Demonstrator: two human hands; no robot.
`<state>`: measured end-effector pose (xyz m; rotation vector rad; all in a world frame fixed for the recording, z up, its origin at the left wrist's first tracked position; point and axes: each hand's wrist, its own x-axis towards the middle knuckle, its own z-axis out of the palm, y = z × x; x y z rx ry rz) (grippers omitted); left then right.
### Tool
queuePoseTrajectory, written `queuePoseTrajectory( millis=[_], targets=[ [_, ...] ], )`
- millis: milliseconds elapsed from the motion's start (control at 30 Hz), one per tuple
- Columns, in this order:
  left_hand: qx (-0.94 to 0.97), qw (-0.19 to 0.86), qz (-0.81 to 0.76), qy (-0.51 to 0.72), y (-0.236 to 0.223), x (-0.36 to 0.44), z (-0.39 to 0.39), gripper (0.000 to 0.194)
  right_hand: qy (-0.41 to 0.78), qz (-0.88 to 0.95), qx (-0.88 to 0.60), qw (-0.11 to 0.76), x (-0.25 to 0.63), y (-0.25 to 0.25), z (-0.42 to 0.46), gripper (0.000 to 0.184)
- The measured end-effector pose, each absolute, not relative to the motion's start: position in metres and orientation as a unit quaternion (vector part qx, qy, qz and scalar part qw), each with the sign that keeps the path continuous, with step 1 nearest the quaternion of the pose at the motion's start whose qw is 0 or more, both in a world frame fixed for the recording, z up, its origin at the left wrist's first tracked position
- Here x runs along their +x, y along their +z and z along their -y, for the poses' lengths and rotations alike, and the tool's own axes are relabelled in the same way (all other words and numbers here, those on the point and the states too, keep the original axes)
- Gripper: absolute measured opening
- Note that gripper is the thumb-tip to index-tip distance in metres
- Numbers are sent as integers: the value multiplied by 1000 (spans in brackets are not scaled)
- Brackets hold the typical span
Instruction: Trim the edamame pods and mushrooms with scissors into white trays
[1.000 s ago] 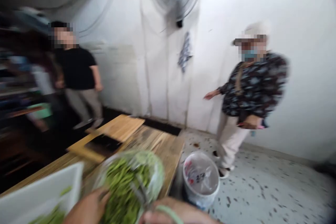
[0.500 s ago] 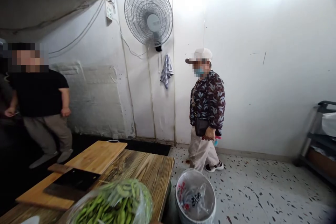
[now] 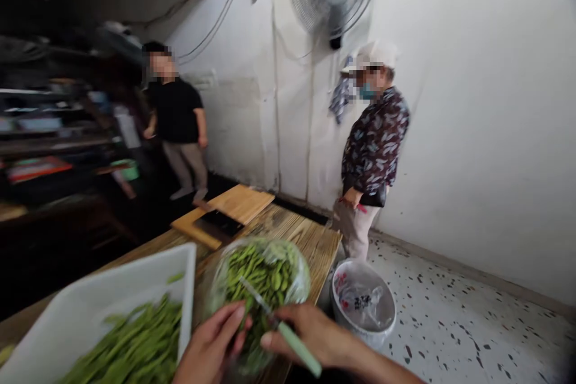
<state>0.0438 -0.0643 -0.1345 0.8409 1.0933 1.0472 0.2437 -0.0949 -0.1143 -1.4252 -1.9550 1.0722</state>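
Cleaver (image 3: 219, 224) beyond bagged pods (image 3: 263, 270)

bright glare whitens the upper wall (image 3: 432, 24), while the dark left side looks smeared by blur.

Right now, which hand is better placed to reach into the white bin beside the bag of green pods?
Probably the left hand: it is right beside the white bin, while the right hand is farther off and grips a green-handled tool.

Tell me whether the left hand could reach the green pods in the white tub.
Probably yes: the left hand is beside the open tub, with only its side before the pods.
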Motion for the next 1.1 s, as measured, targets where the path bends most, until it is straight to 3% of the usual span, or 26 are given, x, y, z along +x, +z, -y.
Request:
queuePoseTrajectory(
  millis=[100, 200, 733, 1100],
  targets=[
    [343, 673, -449, 477, -132, 47, 63, 62, 520, 650, -496, 246, 239, -118, 92, 66],
    [342, 687, -415, 488, -139, 46, 55, 64, 563, 631, -476, 240, 241, -119, 85, 67],
    [362, 619, -445, 537, -149, 56, 54, 52, 491, 666, -525, 199, 235, -121, 81, 59],
    [343, 604, -456, 556, -156, 60, 46, 53, 534, 616, -537, 215, 248, -171, 76, 73]
  ],
)
